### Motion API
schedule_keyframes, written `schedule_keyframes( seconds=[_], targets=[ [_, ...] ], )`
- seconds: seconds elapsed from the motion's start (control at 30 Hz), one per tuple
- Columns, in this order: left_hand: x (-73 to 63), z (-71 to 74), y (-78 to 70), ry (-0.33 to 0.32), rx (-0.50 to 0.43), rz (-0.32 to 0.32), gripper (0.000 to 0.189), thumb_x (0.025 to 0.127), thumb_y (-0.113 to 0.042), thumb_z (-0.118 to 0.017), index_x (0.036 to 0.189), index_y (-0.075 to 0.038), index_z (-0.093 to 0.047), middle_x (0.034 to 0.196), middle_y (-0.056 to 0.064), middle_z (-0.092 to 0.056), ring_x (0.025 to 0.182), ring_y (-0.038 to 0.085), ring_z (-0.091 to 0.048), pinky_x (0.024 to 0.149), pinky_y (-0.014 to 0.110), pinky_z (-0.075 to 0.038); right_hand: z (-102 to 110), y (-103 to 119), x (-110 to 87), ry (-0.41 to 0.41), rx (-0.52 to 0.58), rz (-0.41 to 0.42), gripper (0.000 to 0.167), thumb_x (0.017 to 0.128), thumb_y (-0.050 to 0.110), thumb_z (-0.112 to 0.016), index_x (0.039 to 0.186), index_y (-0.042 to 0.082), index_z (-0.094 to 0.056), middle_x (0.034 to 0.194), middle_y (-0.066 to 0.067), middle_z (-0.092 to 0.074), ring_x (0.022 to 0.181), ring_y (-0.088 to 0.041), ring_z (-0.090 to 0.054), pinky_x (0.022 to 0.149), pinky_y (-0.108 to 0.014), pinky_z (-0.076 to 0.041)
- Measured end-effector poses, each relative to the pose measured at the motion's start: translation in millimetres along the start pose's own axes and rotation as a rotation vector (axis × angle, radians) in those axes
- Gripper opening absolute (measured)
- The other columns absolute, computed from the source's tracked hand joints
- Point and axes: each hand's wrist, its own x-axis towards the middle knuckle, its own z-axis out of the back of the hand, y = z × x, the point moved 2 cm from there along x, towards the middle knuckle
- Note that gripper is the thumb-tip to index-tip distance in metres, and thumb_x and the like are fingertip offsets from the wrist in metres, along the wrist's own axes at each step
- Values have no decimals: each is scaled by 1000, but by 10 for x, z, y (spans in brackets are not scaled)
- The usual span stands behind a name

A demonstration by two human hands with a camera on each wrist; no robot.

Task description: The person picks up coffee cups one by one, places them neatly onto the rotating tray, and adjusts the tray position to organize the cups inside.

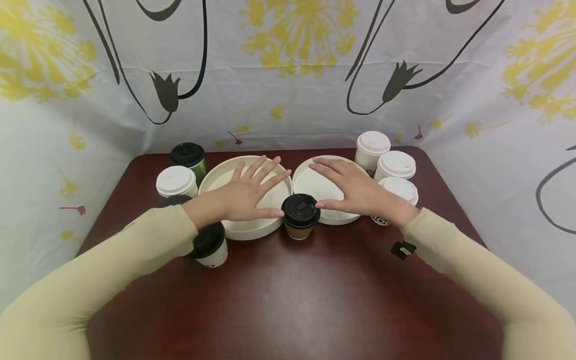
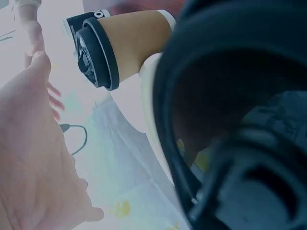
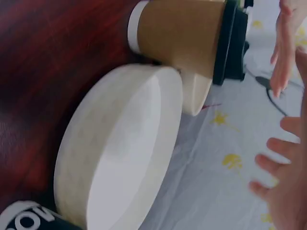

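A paper cup with a brown sleeve and black lid (image 1: 300,215) stands upright between two round cream trays. My left hand (image 1: 245,195) is spread, palm down, over the left tray (image 1: 252,232), its thumb tip right by the cup's lid. Over the right tray (image 1: 335,219) hovers my right hand (image 1: 353,187), fingers extended and thumb pointing at the lid's other side. Neither hand grips anything. The left wrist view shows the brown-sleeved cup (image 2: 136,40) beyond the palm. From the right wrist, the same cup (image 3: 182,33) appears above the right tray (image 3: 81,153).
On the left stand a green cup (image 1: 198,167), a white-lidded cup (image 1: 177,182) and black-lidded cups, one a white cup (image 1: 213,255), partly behind my forearm. Three white-lidded cups (image 1: 396,165) line the right. A patterned curtain (image 1: 288,110) surrounds the dark red table (image 1: 297,300).
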Motion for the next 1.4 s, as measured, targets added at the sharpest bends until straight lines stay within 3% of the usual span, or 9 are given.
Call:
schedule_keyframes(
  seconds=[0.1,0.2,0.27,0.33,0.5,0.73,0.9,1.17,1.4],
  targets=[
    [44,-3,-50,2,20,-45,85,94,-69,-43,160,-31,-5,169,3,9,157,33,8,119,69,-4,59,140,-67,-168,55,74,54,86,42,-72,130,12,-62,124,-7,-65,116,-25,-61,101,-44,-48],
    [93,-11,-103,2,37,-102,84,94,-64,-48,160,-28,-10,169,5,0,157,33,0,121,67,-7,84,243,-91,-281,93,113,28,88,27,-70,110,9,-69,103,-4,-69,98,-21,-66,88,-40,-53],
    [131,-30,-151,-5,45,-146,85,94,-62,-51,160,-24,-15,168,7,-10,156,33,-9,122,63,-11,77,257,-84,-321,120,84,18,90,19,-67,104,9,-70,98,-4,-70,92,-19,-66,83,-38,-53],
    [164,-52,-215,-13,55,-192,84,94,-59,-54,158,-17,-22,165,10,-22,154,33,-20,123,58,-16,52,231,-77,-328,156,-2,15,93,15,-63,104,9,-70,98,-4,-71,90,-18,-66,80,-37,-53],
    [232,-123,-386,-16,82,-278,80,94,-52,-60,152,-4,-34,154,17,-42,145,32,-38,122,45,-30,-99,131,-59,-229,273,-266,24,100,15,-52,112,8,-71,109,-7,-73,96,-22,-69,83,-40,-54],
    [267,-196,-467,-44,131,-277,78,93,-50,-62,150,-3,-37,153,17,-43,142,31,-43,117,41,-37,-348,53,45,-9,465,-440,43,106,28,-33,126,12,-67,128,-9,-67,120,-28,-62,104,-47,-46],
    [282,-216,-476,-50,137,-269,78,93,-48,-63,150,-3,-36,154,17,-42,142,31,-42,116,42,-39,-419,32,76,55,526,-448,48,107,33,-27,133,14,-63,134,-7,-64,122,-28,-61,108,-48,-44],
    [275,-221,-465,-52,145,-249,77,93,-49,-62,151,-5,-35,155,15,-42,142,28,-43,114,41,-42,-426,9,84,43,541,-453,46,107,37,-31,135,16,-61,134,-6,-64,124,-26,-59,112,-47,-41],
    [297,-262,-491,-64,126,-262,80,92,-47,-65,151,-4,-34,154,16,-42,141,29,-44,111,42,-44,-504,4,103,55,553,-428,47,108,34,-27,136,16,-60,138,-7,-62,126,-28,-59,111,-47,-41]
  ],
)
